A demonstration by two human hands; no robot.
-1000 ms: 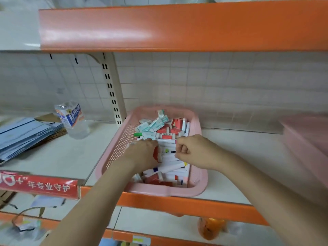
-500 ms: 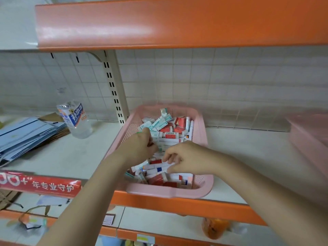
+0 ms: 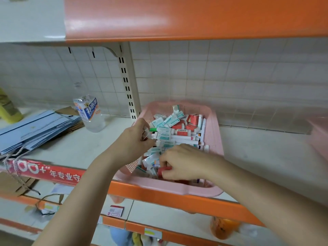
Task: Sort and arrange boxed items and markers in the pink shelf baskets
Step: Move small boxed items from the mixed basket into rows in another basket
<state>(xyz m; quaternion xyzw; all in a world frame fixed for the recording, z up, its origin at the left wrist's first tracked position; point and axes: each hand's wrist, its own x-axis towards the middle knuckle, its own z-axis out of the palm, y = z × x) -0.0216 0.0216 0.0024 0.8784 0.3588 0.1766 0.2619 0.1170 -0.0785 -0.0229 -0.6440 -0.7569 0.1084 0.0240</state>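
Note:
A pink basket [image 3: 213, 139] stands on the shelf, its front rim over the orange shelf edge. It holds several small teal-and-white boxes [image 3: 166, 121], red boxes [image 3: 192, 119] and white markers [image 3: 182, 138], all jumbled. My left hand [image 3: 136, 139] is at the basket's left side, fingers closed around small white boxes and marker ends. My right hand [image 3: 182, 162] reaches into the front of the basket and pinches a red-capped marker [image 3: 164, 170]. What lies under both hands is hidden.
A water bottle [image 3: 89, 112] stands left of the slotted shelf upright [image 3: 129, 89]. Flattened blue cartons [image 3: 35, 128] lie further left. A second pink basket [image 3: 319, 132] shows at the right edge. An orange shelf [image 3: 195, 16] hangs overhead. Lower shelves hold loose items.
My left hand moved back along the basket's left side and closed on items there. My right hand dropped toward the front of the basket and took a red-capped marker.

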